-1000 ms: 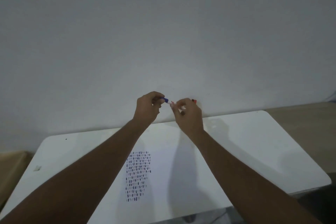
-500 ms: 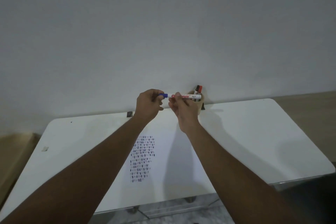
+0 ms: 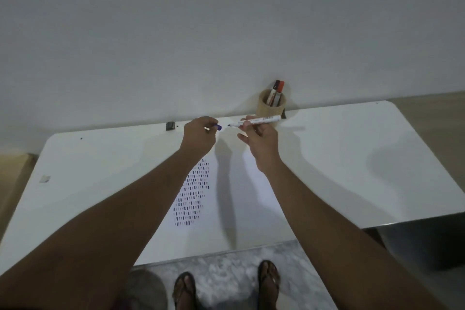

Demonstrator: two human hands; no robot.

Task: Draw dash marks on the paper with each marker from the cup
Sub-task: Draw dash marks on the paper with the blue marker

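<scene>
Now, head view only. My right hand (image 3: 261, 141) pinches the uncapped marker (image 3: 255, 121) between thumb and fingers (image 3: 247, 124), barrel lying level, dark tip pointing left toward my other hand. My left hand (image 3: 200, 137) is curled shut around the blue cap (image 3: 218, 127), whose end just pokes out past the knuckles; tip and cap are near each other but apart.

Both hands hang over the far edge of the tabletop (image 3: 100, 166), in front of the cup (image 3: 271, 103), which stands against the wall with two more markers (image 3: 276, 92) upright in it. The paper (image 3: 239, 184) lies below my hands, with a dense block of dash marks (image 3: 192, 195) on its left part; the strip to the right looks blank.

Step in hand, as I judge it: bring the tip down and draw.
- Rotate the barrel so the tip points down, grip closer to the tip.
- Start in the blank strip beside the block.
- Short light strokes, lifting between each.
- Keep the cap in the left hand, and press that hand on the sheet so it doesn't slide.
</scene>
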